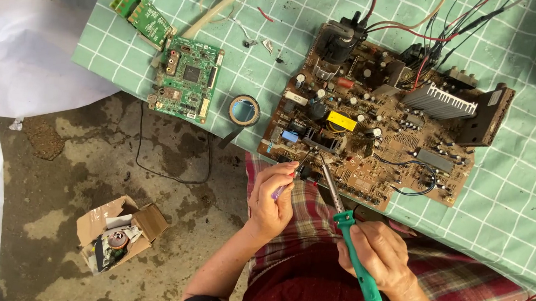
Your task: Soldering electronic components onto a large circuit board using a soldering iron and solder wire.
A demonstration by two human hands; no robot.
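Fingers of my right hand are clamped round the green handle of a soldering iron, low centre, tip touching the near edge of the brown circuit board at centre right. My left hand pinches a thin purple tool beside that tip. Lower left, a torn open cardboard box lies on the floor.

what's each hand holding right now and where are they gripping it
The right hand grips the soldering iron by its green handle, tip at the brown circuit board. The left hand pinches a thin purple tool near its middle.
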